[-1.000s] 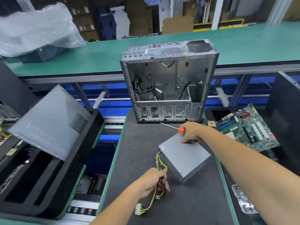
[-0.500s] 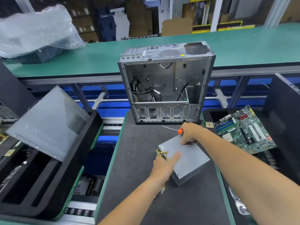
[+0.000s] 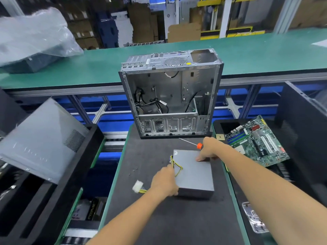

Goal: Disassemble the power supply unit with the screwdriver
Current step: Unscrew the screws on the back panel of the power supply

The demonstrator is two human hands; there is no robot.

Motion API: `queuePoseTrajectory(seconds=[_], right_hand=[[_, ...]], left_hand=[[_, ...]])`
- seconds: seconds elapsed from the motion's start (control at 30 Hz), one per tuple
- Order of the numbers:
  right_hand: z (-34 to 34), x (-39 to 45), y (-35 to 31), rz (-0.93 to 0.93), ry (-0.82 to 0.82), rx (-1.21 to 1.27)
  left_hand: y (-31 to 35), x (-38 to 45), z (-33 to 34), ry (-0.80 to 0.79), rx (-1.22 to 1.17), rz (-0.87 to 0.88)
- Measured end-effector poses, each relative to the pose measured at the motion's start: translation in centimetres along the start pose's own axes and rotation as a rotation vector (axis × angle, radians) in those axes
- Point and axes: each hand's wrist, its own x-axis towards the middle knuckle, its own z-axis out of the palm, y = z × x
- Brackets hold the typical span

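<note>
Our left hand [image 3: 165, 182] grips the power supply unit [image 3: 193, 171] on the worktop [image 3: 177, 218] (near corner); our right hand [image 3: 209, 150] holds the screwdriver [image 3: 192, 143], fingertips pressing the unit's top.

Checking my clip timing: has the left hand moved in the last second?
Yes. The left hand left the cable bundle, going up to the power supply unit, nearer the computer case.

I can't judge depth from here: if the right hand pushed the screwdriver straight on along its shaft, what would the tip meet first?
Probably the base of the open computer case. The right hand holds the screwdriver with its shaft aimed up-left over the mat; the tip seems just short of the case, though depth is unclear.
</note>
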Motion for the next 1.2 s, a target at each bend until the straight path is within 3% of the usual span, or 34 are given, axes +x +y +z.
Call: queuePoseTrajectory(seconds=[0.37,0.57,0.67,0.97,1.2], right_hand=[[1.6,-1.0,2.4,0.124,-0.104,0.293],[3.1,-2.6,4.8,0.146,-0.442,0.666],[4.4,-2.3,4.4,0.168,-0.534,0.754],[4.5,-0.8,3.5,0.218,-0.628,0.682],[3.6,-0.9,3.4,0.208,-0.591,0.583]], left_hand=[[-1.1,6.2,-3.3,0.147,0.234,0.222],[0.2,8.9,-4.2,0.122,0.403,0.317],[0.4,9.9,-4.7,0.099,0.484,0.367],[0.8,10.7,-6.6,-0.058,0.724,0.513],[3.0,12.1,-6.2,0.237,0.782,0.491]])
